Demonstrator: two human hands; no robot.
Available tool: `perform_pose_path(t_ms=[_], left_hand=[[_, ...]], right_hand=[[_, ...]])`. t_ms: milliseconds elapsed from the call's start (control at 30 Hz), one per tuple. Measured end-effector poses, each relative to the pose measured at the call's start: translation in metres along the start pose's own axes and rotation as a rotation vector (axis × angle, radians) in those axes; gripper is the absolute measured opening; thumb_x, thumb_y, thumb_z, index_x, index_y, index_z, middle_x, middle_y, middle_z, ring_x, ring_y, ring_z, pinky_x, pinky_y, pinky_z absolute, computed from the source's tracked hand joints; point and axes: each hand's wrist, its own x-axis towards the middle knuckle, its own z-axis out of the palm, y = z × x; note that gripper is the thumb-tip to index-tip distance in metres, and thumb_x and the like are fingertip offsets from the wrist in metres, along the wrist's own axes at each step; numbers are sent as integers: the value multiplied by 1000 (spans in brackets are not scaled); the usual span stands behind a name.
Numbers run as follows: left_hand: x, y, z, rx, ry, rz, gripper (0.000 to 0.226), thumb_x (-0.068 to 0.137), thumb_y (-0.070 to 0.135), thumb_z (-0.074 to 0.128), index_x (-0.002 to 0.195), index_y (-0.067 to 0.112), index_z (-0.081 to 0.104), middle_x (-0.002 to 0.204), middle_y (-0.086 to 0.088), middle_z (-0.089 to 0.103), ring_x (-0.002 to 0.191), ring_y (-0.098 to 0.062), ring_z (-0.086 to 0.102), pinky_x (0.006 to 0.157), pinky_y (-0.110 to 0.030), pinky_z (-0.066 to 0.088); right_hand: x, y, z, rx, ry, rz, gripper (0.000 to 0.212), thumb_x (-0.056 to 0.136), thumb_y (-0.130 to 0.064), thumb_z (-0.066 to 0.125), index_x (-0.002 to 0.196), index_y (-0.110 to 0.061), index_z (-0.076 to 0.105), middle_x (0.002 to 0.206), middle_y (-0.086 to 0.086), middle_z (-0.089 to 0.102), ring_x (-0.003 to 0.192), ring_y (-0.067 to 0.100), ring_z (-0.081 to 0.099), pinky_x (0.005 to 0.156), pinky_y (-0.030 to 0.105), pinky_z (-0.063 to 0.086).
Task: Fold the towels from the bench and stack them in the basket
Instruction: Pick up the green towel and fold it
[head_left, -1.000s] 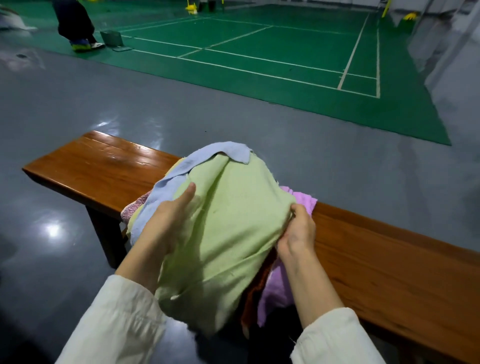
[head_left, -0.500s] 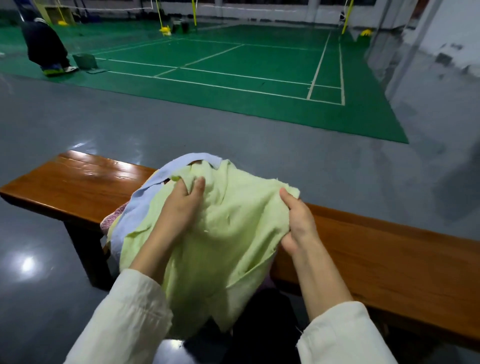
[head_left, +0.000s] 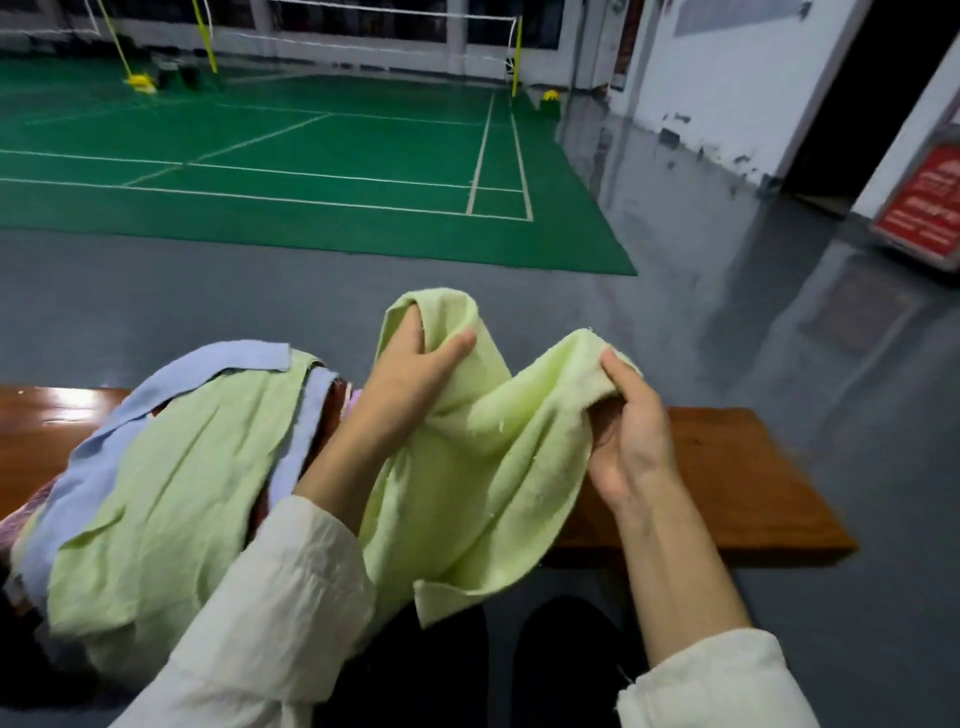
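Grip: fingers of left hand (head_left: 410, 374) and right hand (head_left: 628, 436) clamped on towel (head_left: 483, 467) edge.
Reason: held at 12 o'clock for spreading.

Single view, head-worn, wide-angle. Lens sits above the person's forearms, facing forward and tilted down.

Near field: left hand (head_left: 410, 374) and right hand (head_left: 631, 431) are close to the lens at centre frame, both gripping a pale green terry towel (head_left: 483, 467). Cream fabric sleeves (head_left: 270, 623) enter from the bottom edge.

Mid field: the glossy brown wooden bench (head_left: 727, 467) crosses the frame just beyond the hands. Its right end is in view and its left side runs off the frame.

Far field: polished grey floor (head_left: 779, 338), then a green badminton court with white lines (head_left: 311, 197) at upper left and a white wall (head_left: 727, 67) at upper right.

Straight lines lean toward the frame edges.
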Motion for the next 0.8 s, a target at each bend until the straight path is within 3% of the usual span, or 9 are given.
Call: perform_pose_path(t_ms=[133,233,300,433,533,633,733,800], left_hand=[[4,-25,19,40,-69,-114,18,92,27,61,108,19,57,105,-1,66,95,-19,64,82,-36,53],[-2,-57,31,444,-173,-241,15,91,27,60,95,14,54,92,-3,61,83,-20,56,68,-29,43],[-14,-73,38,561,-134,-241,19,90,26,61,103,13,55,99,-3,61,83,-20,57,67,-28,42],[-46,-79,55,338,-134,-100,13,87,28,66,91,21,57,89,3,64,74,-12,60,66,-27,47],[-67,-79,68,380,-245,-103,30,83,39,69,101,22,53,88,7,59,82,-15,59,74,-28,47],[-77,-91,71,388,-182,-90,31,85,29,69,108,16,53,87,1,58,79,-17,55,71,-26,41],[-84,-105,70,277,-111,-80,10,91,17,60,91,10,54,72,3,55,66,-9,49,65,-27,39],[-88,-111,72,236,-125,-104,15,93,16,57,81,11,50,62,6,46,57,-4,41,60,-25,35]], right_hand=[[-8,5,-27,-38,50,14,19,96,-19,52,87,-13,67,76,3,73,67,13,70,56,24,56],[-9,23,-47,-25,94,109,17,98,-14,47,93,-12,63,76,4,73,63,13,69,51,25,55],[-9,37,-58,-6,129,165,15,97,-10,47,99,-7,62,85,9,71,69,17,69,55,30,58],[-9,59,-63,-35,148,197,14,94,-2,51,106,0,59,96,13,69,84,23,67,57,29,58],[-13,67,-58,-74,155,216,9,91,1,56,100,4,58,87,14,68,77,22,67,58,24,57],[-18,75,-56,-121,126,229,5,88,-1,61,84,-2,59,81,11,67,77,20,66,68,25,55],[-27,76,-60,-250,9,230,8,89,-5,61,83,-6,67,83,6,71,82,15,67,80,28,54],[-29,72,-62,-405,-36,209,14,91,-7,60,79,-7,68,79,5,69,78,13,67,77,25,56]])
